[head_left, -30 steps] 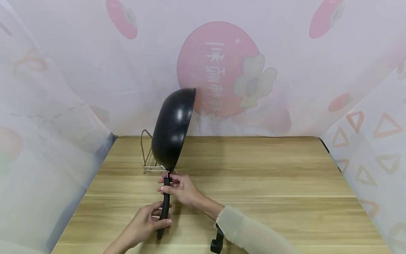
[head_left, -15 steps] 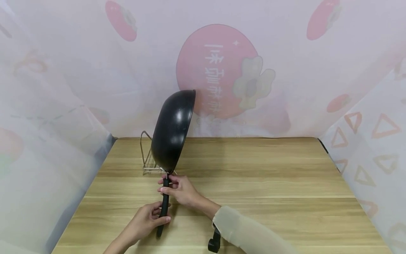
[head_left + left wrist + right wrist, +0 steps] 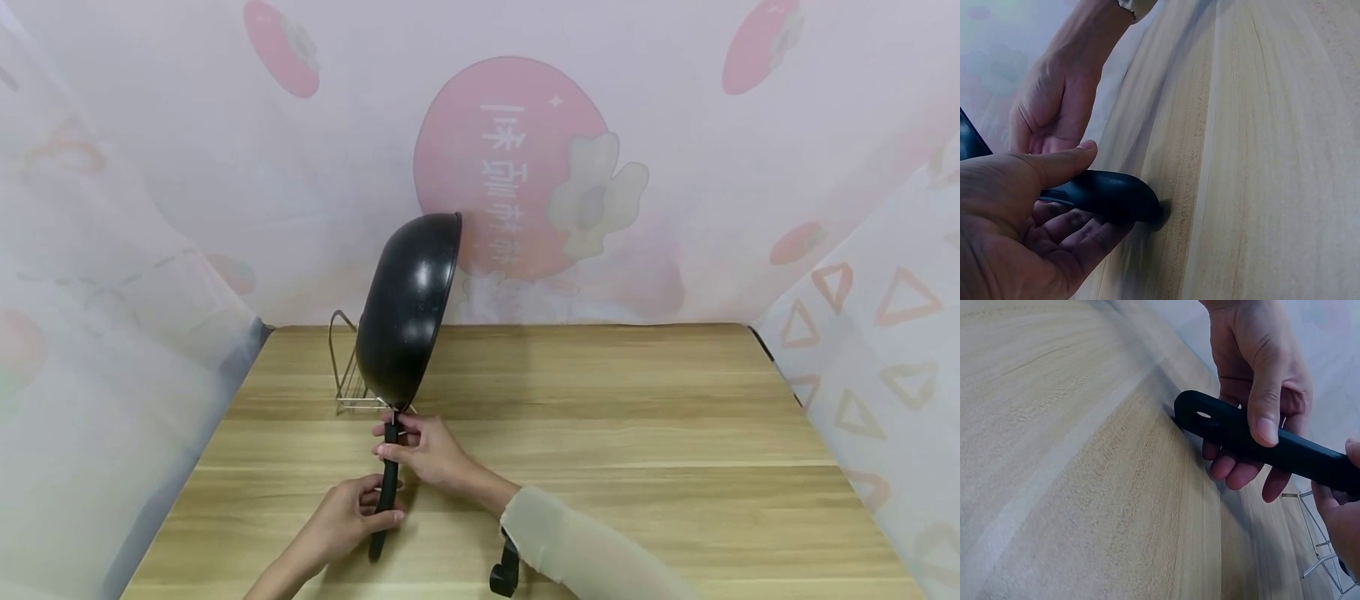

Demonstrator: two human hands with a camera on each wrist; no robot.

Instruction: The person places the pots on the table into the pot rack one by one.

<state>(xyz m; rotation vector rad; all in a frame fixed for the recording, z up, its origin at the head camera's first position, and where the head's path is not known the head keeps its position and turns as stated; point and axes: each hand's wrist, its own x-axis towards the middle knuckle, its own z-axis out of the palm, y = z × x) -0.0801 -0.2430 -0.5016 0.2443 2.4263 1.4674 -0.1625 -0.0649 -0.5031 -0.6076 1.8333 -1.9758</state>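
A black wok [image 3: 408, 308] stands tilted on its side, its dark outer bottom turned left and its handle [image 3: 387, 487] pointing toward the person. My right hand [image 3: 427, 450] grips the handle near the pan, thumb on one side and fingers on the other. Farther down, my left hand [image 3: 348, 517] holds the same handle close to its end. In the left wrist view the left thumb lies over the black handle [image 3: 1110, 194] with the fingers beneath it. The handle [image 3: 1222, 425] shows a hanging hole at its tip in the right wrist view.
Behind the wok, a metal wire rack [image 3: 352, 392] stands on the wooden table [image 3: 637, 433], partly hidden. A black strap piece [image 3: 506, 571] hangs under the right sleeve [image 3: 570, 533]. Printed cloth walls [image 3: 675, 125] enclose the table at the back and sides.
The view has shifted very slightly. Both hands keep their hold on the wok's handle, and the wok stays in nearly the same place and tilt.
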